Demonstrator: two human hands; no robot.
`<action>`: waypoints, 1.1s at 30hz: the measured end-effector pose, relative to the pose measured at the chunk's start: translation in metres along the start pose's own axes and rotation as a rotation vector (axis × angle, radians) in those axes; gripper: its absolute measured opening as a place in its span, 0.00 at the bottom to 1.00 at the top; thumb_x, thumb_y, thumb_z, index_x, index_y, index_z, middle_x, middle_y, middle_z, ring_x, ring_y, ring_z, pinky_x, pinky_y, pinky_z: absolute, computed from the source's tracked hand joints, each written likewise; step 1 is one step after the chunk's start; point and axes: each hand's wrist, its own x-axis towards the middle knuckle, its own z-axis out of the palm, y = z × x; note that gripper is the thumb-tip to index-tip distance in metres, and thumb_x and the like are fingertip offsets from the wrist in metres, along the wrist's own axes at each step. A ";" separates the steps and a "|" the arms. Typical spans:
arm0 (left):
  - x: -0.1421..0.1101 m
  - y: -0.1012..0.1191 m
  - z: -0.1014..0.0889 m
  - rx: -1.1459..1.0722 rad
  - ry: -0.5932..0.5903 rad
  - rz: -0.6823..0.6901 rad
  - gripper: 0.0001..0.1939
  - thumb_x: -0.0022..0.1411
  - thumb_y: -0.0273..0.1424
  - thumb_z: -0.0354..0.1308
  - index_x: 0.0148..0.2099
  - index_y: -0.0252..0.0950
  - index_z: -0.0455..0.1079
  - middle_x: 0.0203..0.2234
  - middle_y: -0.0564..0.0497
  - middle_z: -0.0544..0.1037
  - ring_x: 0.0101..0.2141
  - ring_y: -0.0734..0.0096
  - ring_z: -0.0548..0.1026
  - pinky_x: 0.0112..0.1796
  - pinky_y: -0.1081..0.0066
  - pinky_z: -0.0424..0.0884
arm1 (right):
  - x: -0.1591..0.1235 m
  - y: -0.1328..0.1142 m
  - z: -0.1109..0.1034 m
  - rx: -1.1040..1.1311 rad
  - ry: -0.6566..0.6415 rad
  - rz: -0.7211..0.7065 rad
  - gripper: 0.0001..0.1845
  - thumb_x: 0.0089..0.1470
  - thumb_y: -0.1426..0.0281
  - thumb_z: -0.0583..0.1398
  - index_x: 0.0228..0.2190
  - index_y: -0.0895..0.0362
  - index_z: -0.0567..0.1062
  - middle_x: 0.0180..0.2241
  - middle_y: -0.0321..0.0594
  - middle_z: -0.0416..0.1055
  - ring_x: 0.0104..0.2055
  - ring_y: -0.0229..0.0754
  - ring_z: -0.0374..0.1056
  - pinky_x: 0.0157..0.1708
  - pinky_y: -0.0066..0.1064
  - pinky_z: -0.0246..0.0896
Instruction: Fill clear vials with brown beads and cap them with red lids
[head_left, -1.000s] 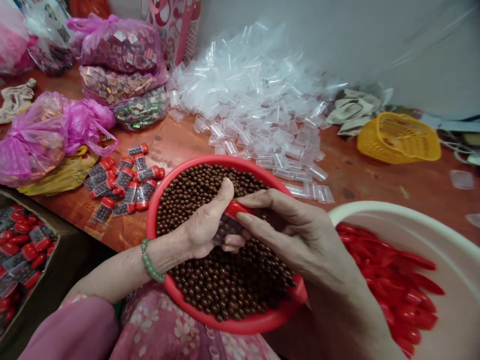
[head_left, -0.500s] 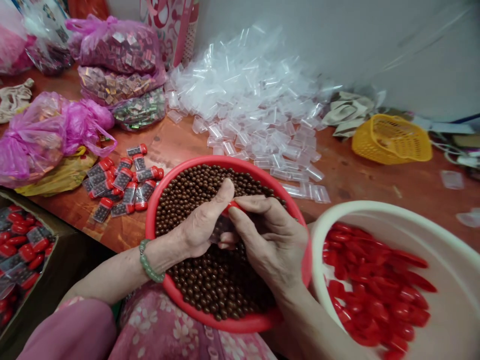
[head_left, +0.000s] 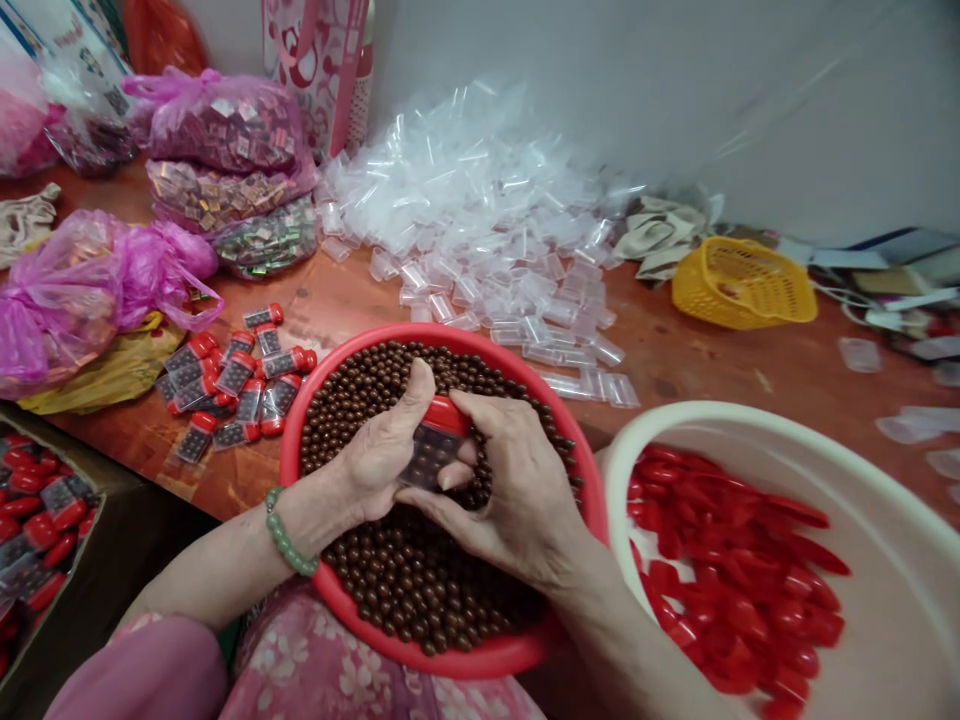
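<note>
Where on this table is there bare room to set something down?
The widest bare stretch of table lies between the yellow basket and the white basin, right of the clear plastic tubes. A smaller patch sits between those tubes and the red-capped tubes. It is crowded around the red bowl and the pink bags.

Left wrist (head_left: 300, 510): green bead bracelet (head_left: 283, 535). Pink sleeve (head_left: 139, 670), forearm bare. Pink lap garment (head_left: 322, 665), white blossom print.
</note>
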 end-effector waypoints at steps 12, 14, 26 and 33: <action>-0.010 0.003 0.000 0.036 -0.088 0.125 0.25 0.53 0.51 0.63 0.35 0.31 0.71 0.25 0.48 0.76 0.27 0.74 0.73 0.32 0.74 0.69 | -0.004 0.007 0.002 0.043 0.134 0.118 0.38 0.48 0.61 0.67 0.57 0.54 0.60 0.45 0.48 0.71 0.45 0.54 0.70 0.43 0.46 0.68; -0.013 0.000 0.000 0.072 -0.040 0.172 0.22 0.53 0.46 0.67 0.38 0.31 0.71 0.29 0.49 0.76 0.29 0.75 0.73 0.36 0.75 0.69 | -0.006 0.009 0.001 0.046 0.155 0.144 0.37 0.49 0.62 0.67 0.57 0.54 0.60 0.45 0.48 0.71 0.46 0.53 0.70 0.44 0.46 0.68; -0.018 0.001 0.010 0.659 0.004 0.289 0.07 0.62 0.32 0.54 0.37 0.33 0.68 0.30 0.52 0.71 0.31 0.75 0.69 0.36 0.74 0.67 | 0.002 0.025 -0.037 0.668 -0.114 0.537 0.10 0.54 0.64 0.65 0.39 0.51 0.76 0.33 0.36 0.77 0.32 0.40 0.73 0.30 0.30 0.70; -0.018 0.000 0.011 0.698 0.014 0.193 0.05 0.61 0.31 0.55 0.37 0.33 0.66 0.29 0.51 0.74 0.30 0.73 0.72 0.36 0.71 0.68 | 0.003 0.027 -0.038 0.616 -0.183 0.405 0.11 0.57 0.68 0.62 0.43 0.50 0.78 0.38 0.37 0.78 0.40 0.41 0.74 0.41 0.33 0.70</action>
